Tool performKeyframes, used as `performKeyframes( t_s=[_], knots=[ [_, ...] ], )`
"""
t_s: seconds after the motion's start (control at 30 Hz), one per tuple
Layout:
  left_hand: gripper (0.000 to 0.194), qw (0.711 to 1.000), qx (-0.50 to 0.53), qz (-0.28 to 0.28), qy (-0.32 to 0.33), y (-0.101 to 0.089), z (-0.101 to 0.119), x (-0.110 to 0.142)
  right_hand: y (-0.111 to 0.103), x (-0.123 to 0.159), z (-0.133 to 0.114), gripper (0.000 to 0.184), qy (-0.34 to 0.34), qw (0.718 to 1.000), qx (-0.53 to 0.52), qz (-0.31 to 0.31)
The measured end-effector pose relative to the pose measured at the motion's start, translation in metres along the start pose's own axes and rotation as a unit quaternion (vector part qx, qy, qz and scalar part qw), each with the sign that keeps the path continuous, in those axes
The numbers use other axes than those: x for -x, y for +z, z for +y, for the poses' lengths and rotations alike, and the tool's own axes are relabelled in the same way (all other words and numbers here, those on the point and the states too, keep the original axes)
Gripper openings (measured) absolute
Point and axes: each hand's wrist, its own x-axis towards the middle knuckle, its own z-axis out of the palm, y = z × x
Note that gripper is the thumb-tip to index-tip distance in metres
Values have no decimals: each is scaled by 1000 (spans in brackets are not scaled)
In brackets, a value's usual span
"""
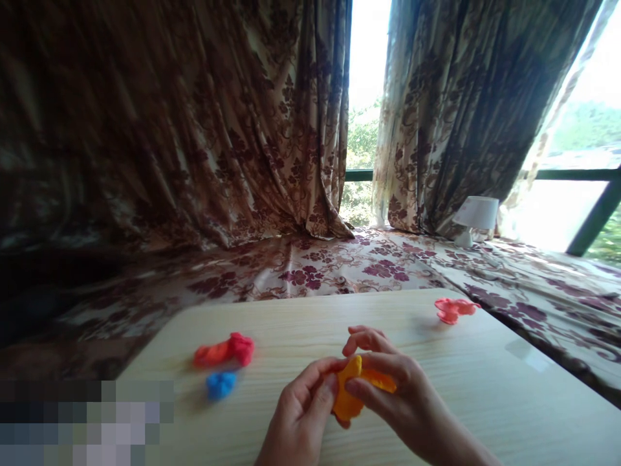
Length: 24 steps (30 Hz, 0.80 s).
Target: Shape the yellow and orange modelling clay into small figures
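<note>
Between my two hands, above the table, is a lump of yellow-orange modelling clay [347, 396], pressed thin and uneven. My left hand [303, 406] pinches its left edge between thumb and fingers. From the other side, my right hand [395, 385] grips it with thumb and index finger, its other fingers curled above. Part of the clay shows behind the right thumb; the rest there is hidden. To the left on the table lie an orange-red and pink clay piece [224, 350] and a small blue clay lump [220, 386].
A coral-pink clay shape [455, 309] rests near the far right corner of the pale wooden table [301, 317]. Beyond it, a white lamp [476, 217] stands on a floral-covered ledge [388, 262]. Patterned curtains [242, 129] hang by the windows. A blurred-out patch covers the lower left.
</note>
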Motion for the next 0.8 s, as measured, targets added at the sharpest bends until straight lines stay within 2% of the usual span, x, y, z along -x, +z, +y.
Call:
performKeyframes(
  t_s=[0.1,0.17,0.27,0.37,0.53,0.63,0.8],
  knots=[
    [33,1000,7,-4,11,3,3,1,-1,1,1,16,-8,1000,9,-1],
    [32,1000,12,16,20,4,5,2,-1,2,3,9,-5,1000,4,26],
    [33,999,4,43,17,6,5,3,2,2,4,13,-7,998,4,65],
    [38,1000,-15,22,5,6,3,3,4,1,4,4,-13,998,19,60],
    [53,999,-34,-4,-14,6,-3,3,3,0,4,6,-48,997,27,48],
    [49,1000,-17,9,-15,7,-2,3,4,1,4,9,-54,997,28,43],
    [42,999,-9,22,-23,8,2,2,4,2,4,6,-14,998,21,51]
  ],
)
